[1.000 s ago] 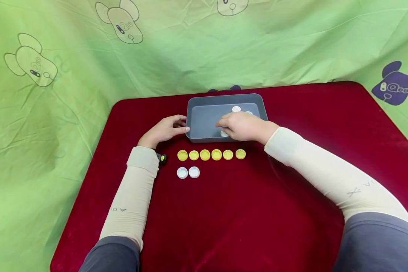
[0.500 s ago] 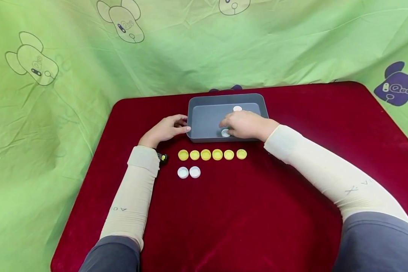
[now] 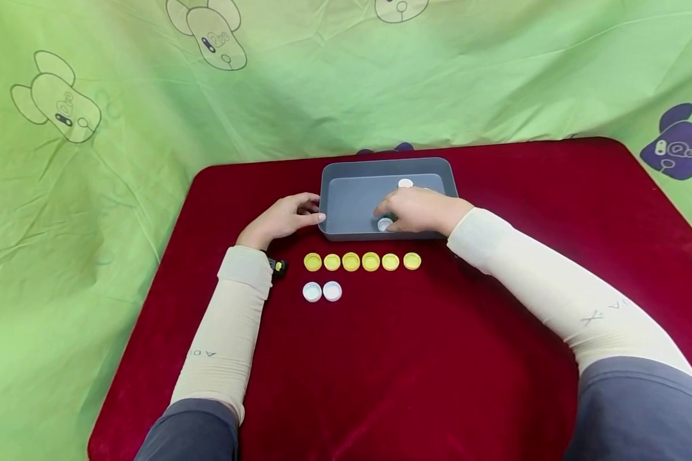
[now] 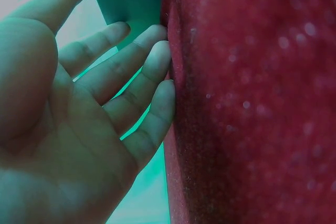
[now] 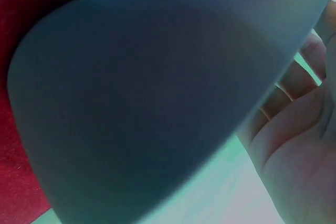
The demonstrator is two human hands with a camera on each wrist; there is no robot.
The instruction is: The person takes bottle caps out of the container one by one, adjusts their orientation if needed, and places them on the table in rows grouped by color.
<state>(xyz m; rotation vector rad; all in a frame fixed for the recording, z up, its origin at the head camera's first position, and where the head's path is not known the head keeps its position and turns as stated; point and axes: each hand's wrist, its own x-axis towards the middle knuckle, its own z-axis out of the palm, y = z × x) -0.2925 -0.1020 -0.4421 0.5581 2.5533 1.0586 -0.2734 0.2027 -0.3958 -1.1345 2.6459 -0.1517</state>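
Observation:
In the head view, my right hand (image 3: 418, 209) reaches over the front wall of a grey box (image 3: 346, 236), fingers bent down inside. Its thumb lies against a white bottle cap (image 3: 384, 225) on the box floor. Whether the fingers pinch that cap is unclear; in the right wrist view the box wall hides the fingertips. A second white cap (image 3: 405, 183) lies farther back. My left hand (image 3: 282, 219) rests at the box's left wall, thumb at the rim. The left wrist view shows the left fingers (image 4: 152, 66) loosely bent, holding nothing.
In front of the box, several yellow bottle caps (image 3: 351, 261) form a row on the red tablecloth (image 3: 403, 358). Two white caps (image 3: 321, 291) sit side by side nearer me. A green curtain (image 3: 300, 83) hangs behind the table.
My right hand shifts slightly at the white cap, which stays in about the same spot in the box. The left hand keeps its place at the box wall. The whole view drifts slightly.

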